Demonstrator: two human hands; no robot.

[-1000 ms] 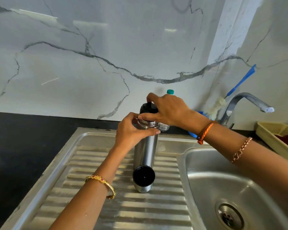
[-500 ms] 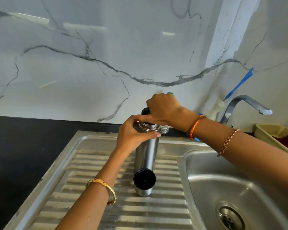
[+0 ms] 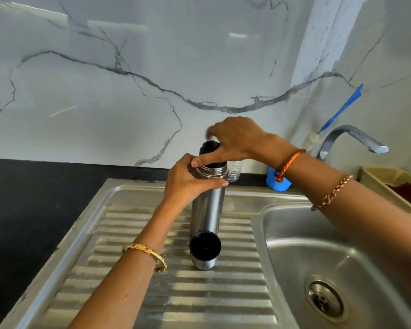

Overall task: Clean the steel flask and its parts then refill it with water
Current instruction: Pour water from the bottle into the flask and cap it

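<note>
**Stopper turns at the neck of a steel flask on the draining board**

Head view: A person's left hand (image 3: 188, 181) wraps round the upper neck of the steel flask (image 3: 208, 210), fingers and thumb curled tight about the metal, while the flask stands upright on the ribbed draining board (image 3: 152, 293). Directly above that hand, the right hand (image 3: 235, 141) grips the black stopper (image 3: 209, 148) in the flask's mouth, thumb pressed along its near side and fingers curled over the top. Compared with half a second ago, the right hand has rolled back and lifted, so that more of the stopper now shows beneath it; this reads as a twisting stroke, though whether the thread is loosening cannot be told for certain. A steel cup lid (image 3: 205, 248) with a black lining lies on its side on the board, touching the flask's base, below the left hand. To the right of both hands sit the sink basin (image 3: 294, 233) and the tap (image 3: 354, 136); just behind the right hand, a clear bottle (image 3: 234, 170) and a blue holder (image 3: 274, 184) stand against the marble wall. With the cup off and the stopper in the fingers, the task appears to be at its dismantling stage; washing and refilling look not yet begun.
</note>
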